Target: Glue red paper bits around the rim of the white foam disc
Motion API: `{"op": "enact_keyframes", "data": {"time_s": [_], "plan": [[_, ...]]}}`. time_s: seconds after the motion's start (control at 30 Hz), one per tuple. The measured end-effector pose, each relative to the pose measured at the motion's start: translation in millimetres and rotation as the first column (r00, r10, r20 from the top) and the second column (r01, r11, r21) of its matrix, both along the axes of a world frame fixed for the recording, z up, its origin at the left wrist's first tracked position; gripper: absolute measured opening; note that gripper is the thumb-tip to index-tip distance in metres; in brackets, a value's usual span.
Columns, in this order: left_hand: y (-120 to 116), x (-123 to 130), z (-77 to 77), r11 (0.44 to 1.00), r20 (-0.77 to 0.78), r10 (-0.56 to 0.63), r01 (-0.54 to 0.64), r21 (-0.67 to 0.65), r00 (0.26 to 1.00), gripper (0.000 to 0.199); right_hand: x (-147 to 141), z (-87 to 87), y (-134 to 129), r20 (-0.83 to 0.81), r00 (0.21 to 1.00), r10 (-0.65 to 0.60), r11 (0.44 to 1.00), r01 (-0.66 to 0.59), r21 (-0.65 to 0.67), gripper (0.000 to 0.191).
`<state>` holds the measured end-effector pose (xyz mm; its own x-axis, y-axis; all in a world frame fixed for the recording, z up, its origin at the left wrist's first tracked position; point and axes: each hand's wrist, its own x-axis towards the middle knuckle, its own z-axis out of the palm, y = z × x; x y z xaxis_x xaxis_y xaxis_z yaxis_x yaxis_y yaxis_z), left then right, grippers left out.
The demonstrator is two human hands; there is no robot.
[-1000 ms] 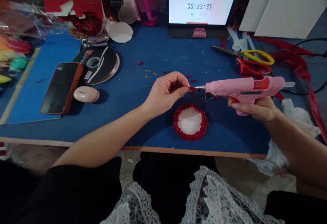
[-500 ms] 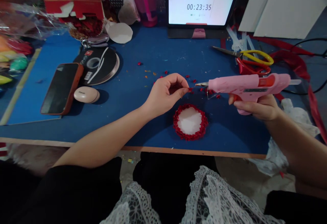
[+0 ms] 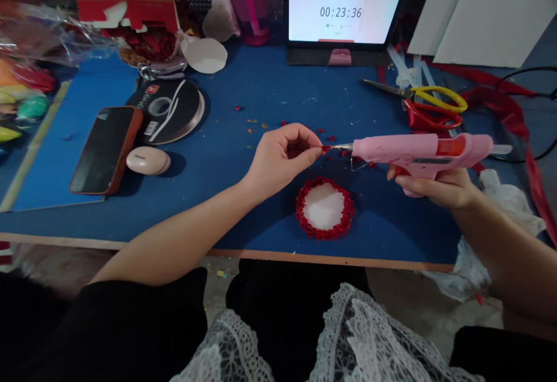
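My left hand (image 3: pixel 287 152) pinches a small red ribbon piece (image 3: pixel 325 148) between thumb and fingertips. Wrapped around the handle of a pink hot glue gun (image 3: pixel 398 148) is my right hand (image 3: pixel 439 184); the gun points left and its metal nozzle meets the red piece, or nearly so. A clear glue stick (image 3: pixel 502 149) juts from the gun's back end. Below my left hand, a white disc (image 3: pixel 322 206) edged with a ring of red ribbon pieces (image 3: pixel 301 211) lies flat on the blue table (image 3: pixel 243 219). Several red bits (image 3: pixel 332 138) are scattered behind the nozzle.
Scissors (image 3: pixel 435 100) with yellow and red handles lie at the right, near red ribbon (image 3: pixel 500 100). A tablet (image 3: pixel 342 10) shows a running timer at the back. To the left are a ribbon spool (image 3: pixel 169 112), a phone (image 3: pixel 104 150) and a pale pink oval case (image 3: pixel 148 161).
The glue gun has moved slightly left and tilted, bringing its nozzle tip up to the red piece. My left hand has barely moved.
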<state>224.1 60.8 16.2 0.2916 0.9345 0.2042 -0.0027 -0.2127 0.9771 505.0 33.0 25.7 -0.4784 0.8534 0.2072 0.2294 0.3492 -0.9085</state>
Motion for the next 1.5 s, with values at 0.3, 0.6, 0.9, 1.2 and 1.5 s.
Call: {"op": "enact_keyframes", "data": {"time_s": [0.3, 0.6, 0.9, 1.2, 1.5], "plan": [[6, 0, -0.3, 0.982, 0.308, -0.071, 0.121, -0.146, 0.949, 0.023, 2, -4.9, 2, -0.019, 0.999, -0.035, 0.996, 0.036, 0.080, 0.015], [4, 2, 0.3, 0.974, 0.287, 0.000, 0.065, -0.217, 0.958, 0.018, -1, -4.1, 1, 0.011, 1.000, -0.021, 0.979, 0.018, 0.204, 0.020], [1, 4, 2.0, 0.974, 0.156, 0.034, 0.003, -0.228, 0.987, 0.011, -7, 1.8, 7, 0.176, 0.983, 0.044, 0.869, -0.125, 0.480, 0.015], [-1, 4, 0.2, 0.985, 0.137, 0.025, -0.001, -0.173, 0.990, 0.010, -8, 7.0, 8, 0.251, 0.968, -0.014, 0.778, -0.147, 0.611, 0.006], [-4, 2, 0.9, 0.999, 0.029, -0.025, 0.026, -0.028, 0.999, 0.009, -7, 5.1, 8, 0.193, 0.981, -0.032, 0.874, -0.066, 0.482, 0.015]]}}
